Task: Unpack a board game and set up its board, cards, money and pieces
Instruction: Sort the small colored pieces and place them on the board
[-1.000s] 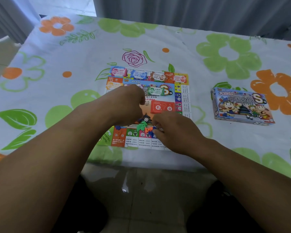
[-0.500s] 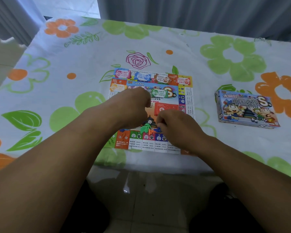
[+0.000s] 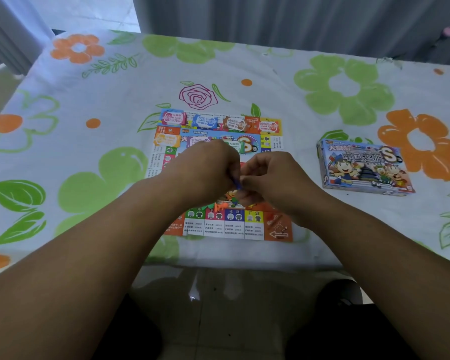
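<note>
Pieces step, I reckon: my left hand and right hand pinch a small blue plastic token, due next on the colourful paper board.

**Worktop with a flowery cloth, board and box on it**

So the worktop is covered all over with a white tablecloth, big green and orange flowers, some leaves and a pink rose outline. The game board lies flat on the cloth, about the middle and close to the near edge, printed side up. The game box lies flat too, picture side up, well apart from the board, toward the right edge.
</note>
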`<state>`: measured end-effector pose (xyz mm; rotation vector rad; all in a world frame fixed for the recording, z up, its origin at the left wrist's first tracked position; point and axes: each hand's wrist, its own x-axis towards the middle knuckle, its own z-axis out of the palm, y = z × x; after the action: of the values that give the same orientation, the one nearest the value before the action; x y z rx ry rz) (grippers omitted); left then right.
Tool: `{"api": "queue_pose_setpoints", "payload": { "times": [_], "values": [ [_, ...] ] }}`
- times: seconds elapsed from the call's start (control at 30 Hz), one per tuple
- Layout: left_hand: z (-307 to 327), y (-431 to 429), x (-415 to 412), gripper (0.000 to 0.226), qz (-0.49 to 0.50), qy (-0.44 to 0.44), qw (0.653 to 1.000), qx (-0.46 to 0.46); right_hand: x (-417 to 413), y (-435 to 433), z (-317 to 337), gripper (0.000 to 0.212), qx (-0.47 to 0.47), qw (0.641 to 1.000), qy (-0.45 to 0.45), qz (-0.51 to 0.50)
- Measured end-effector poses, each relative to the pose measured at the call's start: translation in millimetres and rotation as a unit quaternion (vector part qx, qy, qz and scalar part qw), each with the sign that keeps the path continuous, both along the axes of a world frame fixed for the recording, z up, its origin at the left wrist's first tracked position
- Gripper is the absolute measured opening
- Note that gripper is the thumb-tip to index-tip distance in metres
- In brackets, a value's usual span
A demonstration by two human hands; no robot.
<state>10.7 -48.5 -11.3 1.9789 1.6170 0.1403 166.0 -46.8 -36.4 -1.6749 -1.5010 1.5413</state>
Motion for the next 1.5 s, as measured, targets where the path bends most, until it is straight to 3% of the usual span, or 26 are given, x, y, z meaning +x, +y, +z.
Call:
{"api": "queue_pose_setpoints", "payload": {
  "times": [0.23, 0.5, 0.8, 0.9, 1.13, 1.5],
  "values": [
    [1.9, 0.5, 16.9, 0.01, -0.008, 0.011, 1.0, 0.005, 20.2, -6.4, 4.9, 0.021, 0.018, 1.0, 0.009, 0.022],
    [1.9, -0.6, 38.5, 0.011, -0.034, 0.001, 0.999, 0.021, 46.3, -12.4, 8.1, 0.009, 0.049, 0.999, 0.0, 0.011],
    [-0.5, -1.4, 53.9, 0.019, -0.033, -0.008, 0.999, 0.016, 63.1, -14.2, -5.1, 0.021, 0.15, 0.979, -0.116, 0.072],
    [-0.3, 1.1, 49.9, 0.022, -0.011, -0.021, 1.0, 0.012, 73.6, -16.0, -11.5, 0.016, 0.182, 0.958, -0.191, 0.112],
    [-2.7, 8.6, 31.7, 0.022, 0.014, -0.007, 1.0, -0.008, 85.4, -23.5, -30.2, 0.006, 0.146, 0.934, -0.268, 0.183],
    [-2.1, 9.9, 23.5, 0.021, 0.013, -0.012, 1.0, -0.018, 80.3, -29.4, -38.8, 0.005, 0.178, 0.89, -0.343, 0.242]
  ]
}}
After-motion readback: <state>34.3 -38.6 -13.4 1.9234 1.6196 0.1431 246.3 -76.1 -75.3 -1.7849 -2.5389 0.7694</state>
